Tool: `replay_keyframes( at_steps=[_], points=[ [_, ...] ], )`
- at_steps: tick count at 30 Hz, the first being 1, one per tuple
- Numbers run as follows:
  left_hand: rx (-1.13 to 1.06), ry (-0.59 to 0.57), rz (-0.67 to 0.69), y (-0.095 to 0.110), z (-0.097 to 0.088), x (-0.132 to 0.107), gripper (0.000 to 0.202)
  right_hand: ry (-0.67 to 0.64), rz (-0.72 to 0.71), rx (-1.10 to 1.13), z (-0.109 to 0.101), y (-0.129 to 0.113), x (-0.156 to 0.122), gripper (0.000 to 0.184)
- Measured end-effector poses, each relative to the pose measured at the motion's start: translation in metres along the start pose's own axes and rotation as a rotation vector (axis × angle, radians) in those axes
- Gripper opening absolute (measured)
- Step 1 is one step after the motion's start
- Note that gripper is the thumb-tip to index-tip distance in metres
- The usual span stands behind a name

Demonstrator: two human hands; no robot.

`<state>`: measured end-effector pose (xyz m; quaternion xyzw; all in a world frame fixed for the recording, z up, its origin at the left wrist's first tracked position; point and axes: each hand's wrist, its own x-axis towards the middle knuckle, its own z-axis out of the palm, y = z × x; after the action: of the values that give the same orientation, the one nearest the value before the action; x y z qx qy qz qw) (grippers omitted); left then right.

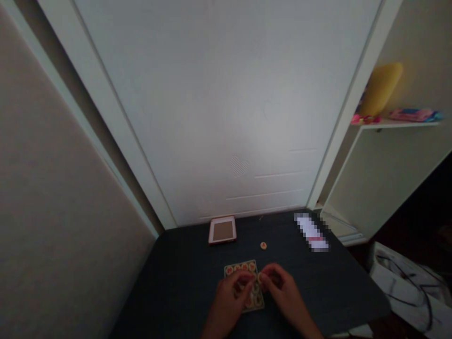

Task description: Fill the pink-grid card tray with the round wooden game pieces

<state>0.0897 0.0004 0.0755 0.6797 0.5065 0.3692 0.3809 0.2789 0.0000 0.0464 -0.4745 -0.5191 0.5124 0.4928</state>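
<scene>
A small game board (243, 270) with round red-marked pieces lies on the dark table (176, 282). My left hand (231, 292) rests on the board's left part, fingers curled. My right hand (280, 285) is beside it at the board's right edge, its fingertips pinched on a small round piece (260, 278). One loose round piece (263, 245) lies on the table just beyond the board. An empty square tray (222, 230) with a pale rim sits farther back.
A white box-like object (312, 231), blurred out, lies at the table's back right. A white door panel (226, 117) rises behind the table. A shelf (395, 123) at right holds a yellow thing and pink items. A white bag (409, 285) lies on the floor.
</scene>
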Motion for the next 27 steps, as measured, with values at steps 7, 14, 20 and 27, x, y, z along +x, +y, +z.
replay_keyframes(
  at_steps=[7, 14, 20, 27],
  points=[
    [0.038, 0.017, 0.025, 0.004, 0.004, 0.002, 0.028, -0.026, 0.015, 0.104, 0.001, -0.001, -0.007, 0.038],
    [-0.007, 0.022, 0.004, 0.015, 0.007, 0.002, 0.026, -0.071, -0.016, 0.061, 0.008, -0.018, -0.007, 0.045],
    [-0.018, 0.031, -0.004, 0.016, 0.004, 0.002, 0.024, -0.083, -0.031, 0.075, 0.010, -0.019, -0.006, 0.045],
    [-0.054, 0.014, 0.001, 0.012, 0.003, 0.002, 0.024, -0.071, -0.024, 0.074, 0.011, -0.017, -0.003, 0.043]
  ],
)
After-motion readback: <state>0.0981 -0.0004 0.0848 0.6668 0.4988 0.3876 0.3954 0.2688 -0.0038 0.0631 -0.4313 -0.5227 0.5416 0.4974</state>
